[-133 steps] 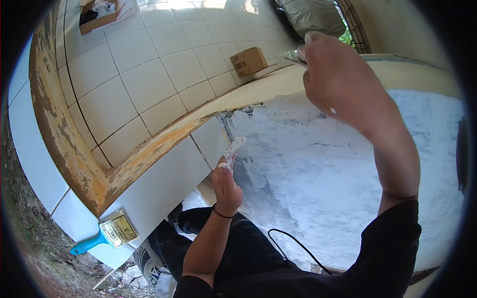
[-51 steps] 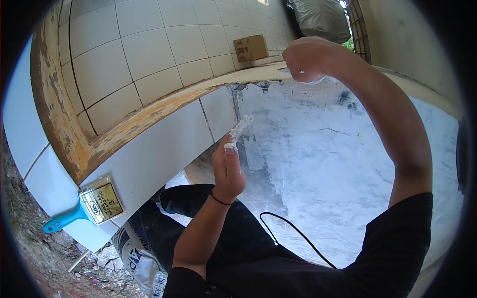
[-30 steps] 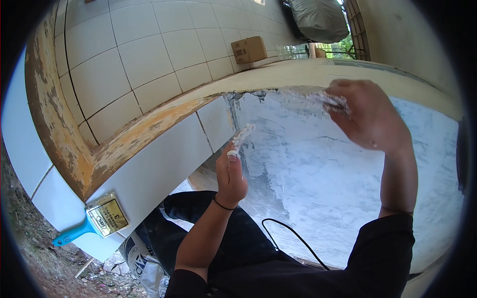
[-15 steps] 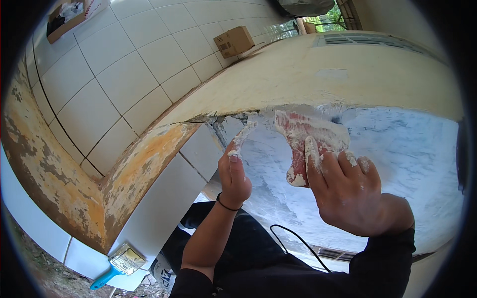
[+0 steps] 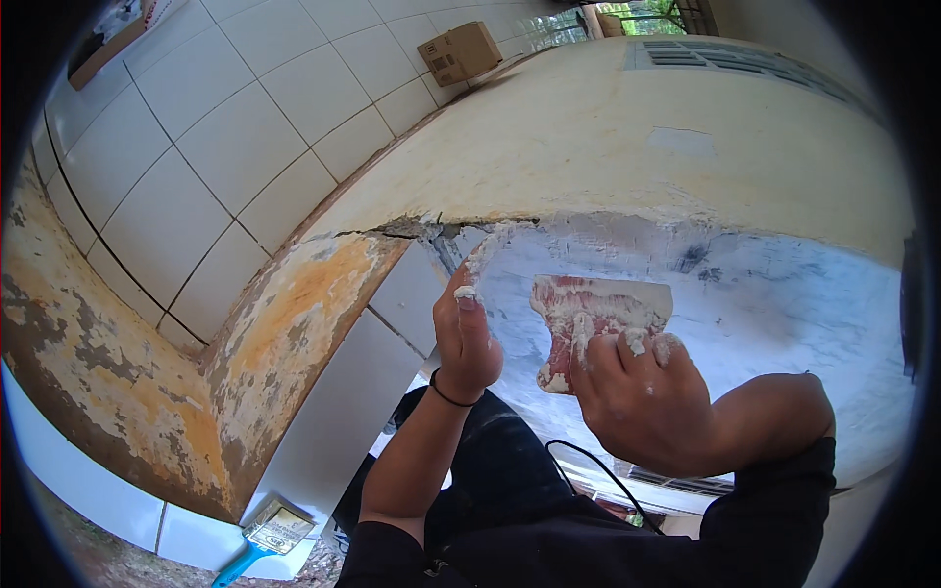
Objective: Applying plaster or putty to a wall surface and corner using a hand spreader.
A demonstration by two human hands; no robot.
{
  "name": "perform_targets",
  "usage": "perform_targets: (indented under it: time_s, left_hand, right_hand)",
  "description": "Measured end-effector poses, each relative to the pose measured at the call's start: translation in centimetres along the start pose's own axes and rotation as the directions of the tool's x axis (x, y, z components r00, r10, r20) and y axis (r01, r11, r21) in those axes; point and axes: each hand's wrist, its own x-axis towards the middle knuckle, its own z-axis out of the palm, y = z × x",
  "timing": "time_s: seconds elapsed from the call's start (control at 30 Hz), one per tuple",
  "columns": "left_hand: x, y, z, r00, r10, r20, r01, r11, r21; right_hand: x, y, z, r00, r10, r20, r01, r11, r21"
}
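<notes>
A red putty spreader [image 5: 578, 316], thickly smeared with off-white putty, is gripped in my right hand [image 5: 652, 397]. Its straight edge points toward the wall, in front of the white-and-grey marbled surface [image 5: 784, 323]. My left hand [image 5: 469, 338] is seen edge-on with fingers stretched upward and the thumb raised; putty coats the fingers and thumb tip. The fingertips are beside the cracked, broken edge [image 5: 431, 230] where the yellow wall meets the marbled surface. Whether they touch it I cannot tell.
The yellow wall [image 5: 549, 147] runs across the upper middle. At left is a peeling orange ledge [image 5: 304, 323] bordered by white tiles [image 5: 333, 412]. A blue-handled paintbrush [image 5: 270, 539] lies lower left. On the tiled floor [image 5: 245, 127] stands a cardboard box [image 5: 459, 54]. A black cable [image 5: 608, 475] loops near my body.
My right hand has drawn the spreader lower and slightly left, away from the wall's top edge. The left hand stays nearly in place. The view has shifted a little.
</notes>
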Motion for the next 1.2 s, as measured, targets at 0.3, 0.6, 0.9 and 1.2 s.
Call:
perform_targets:
  time_s: [0.3,0.6,0.9,1.2]
  left_hand:
    - [1.0,0.1,-1.5,0.988,0.123,0.093,-0.129,0.990,0.053]
    - [1.5,-0.3,-1.9,0.984,0.163,0.078,-0.164,0.986,0.007]
    - [1.8,-0.1,-3.0,0.969,0.245,0.044,-0.247,0.968,0.051]
    - [1.7,0.0,-3.8,0.948,0.317,-0.033,-0.314,0.947,0.073]
  right_hand:
    - [1.2,0.9,-3.7,0.893,0.422,0.159,-0.426,0.905,-0.006]
    - [1.7,-1.7,0.0,0.913,0.345,0.218,-0.353,0.936,-0.001]
    - [1.6,-1.9,0.7,0.996,0.067,-0.054,-0.065,0.997,0.048]
    - [1.4,-2.7,6.8,0.950,0.045,-0.309,-0.047,0.999,0.002]
